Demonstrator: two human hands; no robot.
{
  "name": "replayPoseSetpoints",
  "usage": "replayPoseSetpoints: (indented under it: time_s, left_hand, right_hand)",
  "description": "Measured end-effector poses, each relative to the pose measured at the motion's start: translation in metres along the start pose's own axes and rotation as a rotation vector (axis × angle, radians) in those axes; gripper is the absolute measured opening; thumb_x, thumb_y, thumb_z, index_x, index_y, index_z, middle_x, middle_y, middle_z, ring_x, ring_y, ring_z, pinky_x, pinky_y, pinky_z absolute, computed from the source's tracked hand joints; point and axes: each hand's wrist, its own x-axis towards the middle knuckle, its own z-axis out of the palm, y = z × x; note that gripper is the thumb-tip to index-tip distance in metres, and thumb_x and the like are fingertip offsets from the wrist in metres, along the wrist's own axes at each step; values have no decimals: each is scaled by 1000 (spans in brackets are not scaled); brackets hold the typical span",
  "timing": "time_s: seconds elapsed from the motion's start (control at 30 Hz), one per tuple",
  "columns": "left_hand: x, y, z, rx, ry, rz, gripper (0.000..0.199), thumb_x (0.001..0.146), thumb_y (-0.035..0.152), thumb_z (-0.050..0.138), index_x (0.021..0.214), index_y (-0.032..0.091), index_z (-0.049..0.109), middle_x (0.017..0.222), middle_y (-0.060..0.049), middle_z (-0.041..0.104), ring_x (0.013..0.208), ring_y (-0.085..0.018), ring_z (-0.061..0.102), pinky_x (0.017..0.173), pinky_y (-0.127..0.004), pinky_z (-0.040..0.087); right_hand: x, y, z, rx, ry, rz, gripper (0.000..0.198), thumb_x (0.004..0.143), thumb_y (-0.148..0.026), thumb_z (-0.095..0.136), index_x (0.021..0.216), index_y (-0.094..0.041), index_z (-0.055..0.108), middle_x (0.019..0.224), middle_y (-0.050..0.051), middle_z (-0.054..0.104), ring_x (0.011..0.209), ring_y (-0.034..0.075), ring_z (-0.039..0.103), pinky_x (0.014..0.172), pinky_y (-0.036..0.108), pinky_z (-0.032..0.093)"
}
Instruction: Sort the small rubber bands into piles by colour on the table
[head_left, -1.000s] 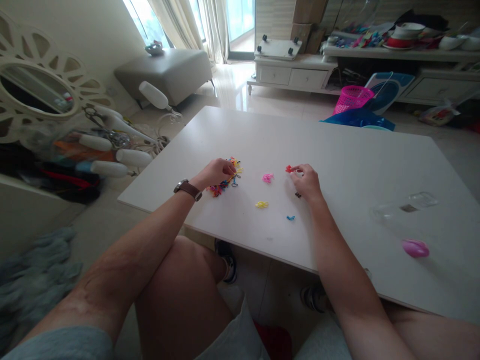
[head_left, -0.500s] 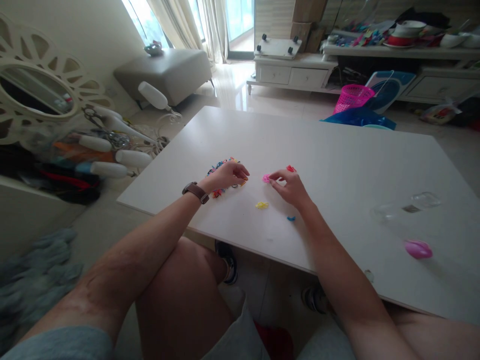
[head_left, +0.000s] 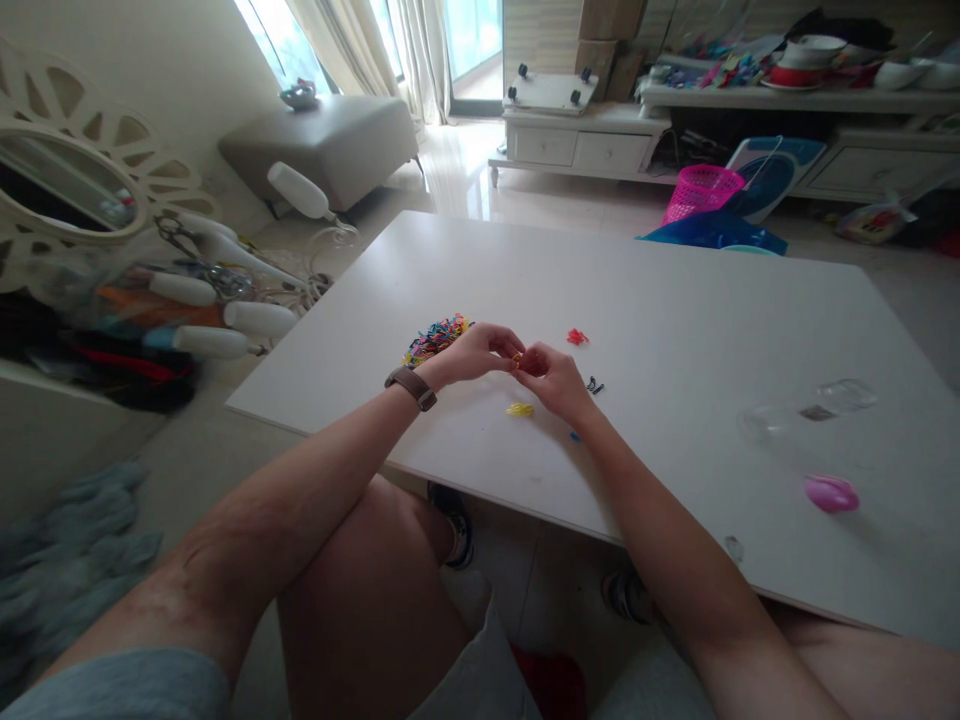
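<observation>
The right hand (head_left: 553,378) and left hand (head_left: 484,352) have moved together, fingers curled nearly closed around an orange bit (head_left: 517,361); which one grips it cannot be told. Around them on the bench (head_left: 660,300), yellow bits (head_left: 519,410), black bits (head_left: 595,385), red bits (head_left: 577,337) and a blue bit (head_left: 575,436) already lie apart by colour. Most seem left in the mixed heap (head_left: 435,338) beyond the left wrist, unseparated.

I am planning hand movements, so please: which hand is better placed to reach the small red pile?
Probably the right hand: it is nearer to the red pile, while the left hand is farther away, close to the mixed-colour pile.
</observation>
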Motion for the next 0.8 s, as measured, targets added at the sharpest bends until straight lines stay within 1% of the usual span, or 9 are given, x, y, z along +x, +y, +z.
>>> replayPoseSetpoints:
  time_s: [0.17, 0.27, 0.37, 0.5, 0.57, 0.67, 0.8]
  left_hand:
    - [3, 1, 0, -2, 15, -3, 24, 72, 21, 81, 94, 12, 75, 88, -9, 78, 84, -18, 72, 77, -31, 55]
    - [3, -1, -3, 7, 36, -17, 24, 72, 18, 81, 94, 11, 75, 88, -9, 78, 84, -17, 72, 77, -30, 55]
    - [1, -2, -7, 25, 67, -50, 25, 71, 15, 80, 96, 11, 75, 90, -10, 78, 86, -18, 72, 76, -29, 55]
    - [-3, -7, -12, 58, 87, -97, 27, 72, 15, 78, 99, 12, 75, 91, -10, 78, 84, -18, 71, 71, -28, 55]
    - [-5, -10, -17, 113, 109, -87, 26, 71, 14, 78, 97, 12, 75, 90, -10, 77, 83, -18, 71, 72, -28, 55]
    - [-8, -15, -28, 279, 164, -82, 22, 69, 14, 77, 92, 13, 76, 88, -8, 76, 82, -18, 69, 74, -30, 55]
    - [-15, -21, -40, 475, 230, -141, 23, 68, 15, 75, 91, 14, 76, 85, -5, 73, 80, -19, 68, 75, -31, 55]
  right_hand:
    - [1, 2, -2, 77, 12, 30, 18, 78, -35, 76, 85, -25, 63, 80, 0, 73, 75, 21, 72, 71, 35, 58]
    - [2, 2, -3, 74, 25, 37, 17, 76, -31, 74, 87, -24, 64, 81, 1, 73, 74, 20, 71, 71, 35, 58]
    - [3, 3, -4, 33, 29, 33, 14, 74, -29, 73, 83, -24, 64, 80, 1, 72, 72, 19, 68, 71, 35, 58]
    - [4, 6, -4, 27, 21, 31, 12, 74, -28, 72, 82, -24, 65, 78, 1, 72, 71, 18, 67, 71, 34, 57]
    - [3, 7, -4, 13, 16, 29, 11, 75, -28, 71, 84, -24, 67, 77, 0, 72, 71, 18, 67, 71, 34, 57]
    - [3, 7, -4, 1, 15, 29, 13, 77, -28, 71, 89, -24, 70, 76, 0, 71, 71, 17, 67, 71, 33, 56]
    - [3, 7, -4, 22, 12, 33, 19, 77, -29, 72, 95, -22, 72, 76, 1, 71, 70, 17, 67, 71, 32, 55]
